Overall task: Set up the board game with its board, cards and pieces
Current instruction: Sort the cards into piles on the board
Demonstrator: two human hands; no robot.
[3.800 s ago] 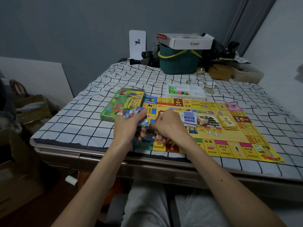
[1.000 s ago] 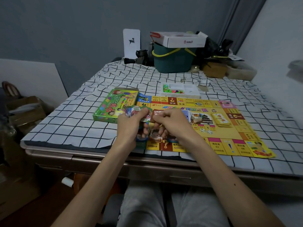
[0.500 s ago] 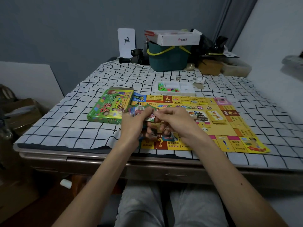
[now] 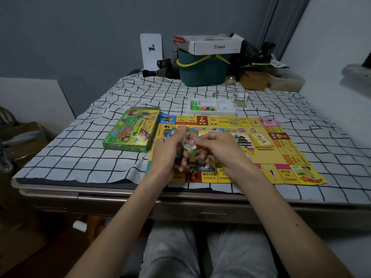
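Head: left hand [image 4: 166, 155], right hand [image 4: 218, 150] pinch thin, seemingly paper cards [image 4: 189, 146] over board [image 4: 281, 155].

A lived-in home room. A checked cloth [image 4: 80, 153] drapes the tabletop [image 4: 120, 197]. Cardboard boxes [image 4: 26, 137] sit left, and a curtain [image 4: 281, 23] hangs far right.

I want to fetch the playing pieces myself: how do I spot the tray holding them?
Find the large yellow game board spread on the black-and-white checked tablecloth. Just past its far edge lies a white plastic tray with compartments. Unlike the green cardboard game box to the left, it is white and holds small green and orange pieces.
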